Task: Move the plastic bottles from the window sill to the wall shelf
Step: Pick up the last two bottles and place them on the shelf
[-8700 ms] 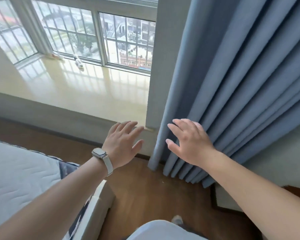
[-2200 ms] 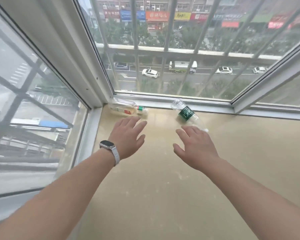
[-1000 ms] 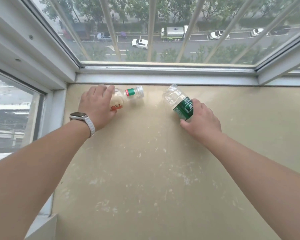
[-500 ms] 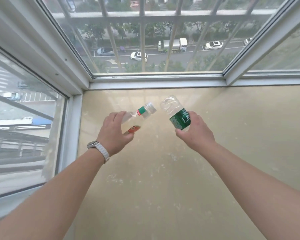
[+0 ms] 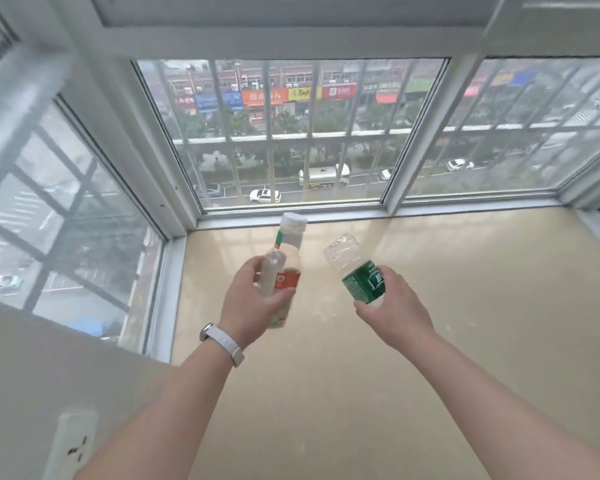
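1. The carrying step is starting. The left hand (image 5: 253,303) is gripping the red-label bottle (image 5: 286,258) around its body, and the right hand (image 5: 392,306) is clasping the green-label bottle (image 5: 357,275) at its label. Both bottles are hanging above the window sill (image 5: 430,341), not touching it.
2. The wall shelf is not showing here, so I am judging that the next move is calling for a turn away from the window while gripping firmly.
3. The window frame (image 5: 291,216) is standing just behind the bottles. The sill is offering open room on the right and toward the person.
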Demonstrator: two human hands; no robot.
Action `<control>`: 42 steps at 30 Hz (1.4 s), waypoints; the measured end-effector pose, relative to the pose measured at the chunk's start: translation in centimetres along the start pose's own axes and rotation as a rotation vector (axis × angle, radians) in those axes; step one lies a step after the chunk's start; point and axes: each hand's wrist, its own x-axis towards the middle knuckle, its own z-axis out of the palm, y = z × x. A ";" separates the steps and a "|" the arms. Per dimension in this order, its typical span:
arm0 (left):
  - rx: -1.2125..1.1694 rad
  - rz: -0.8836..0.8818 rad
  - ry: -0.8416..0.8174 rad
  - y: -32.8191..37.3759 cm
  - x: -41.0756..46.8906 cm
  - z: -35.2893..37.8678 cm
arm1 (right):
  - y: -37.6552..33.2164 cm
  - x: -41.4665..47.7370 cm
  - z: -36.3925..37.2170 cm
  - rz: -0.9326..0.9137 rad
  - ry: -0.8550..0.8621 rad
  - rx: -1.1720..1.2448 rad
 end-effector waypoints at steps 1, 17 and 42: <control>-0.024 0.008 -0.004 0.6 -1.1 0.0 | 0.0 -1.3 -0.8 0.004 0.021 0.002; -0.078 0.222 -0.285 7.3 -9.9 3.6 | 3.6 -19.7 -7.6 0.200 0.329 0.091; 0.078 0.509 -0.697 26.2 -22.2 35.7 | 31.8 -31.1 -23.8 0.508 0.707 0.379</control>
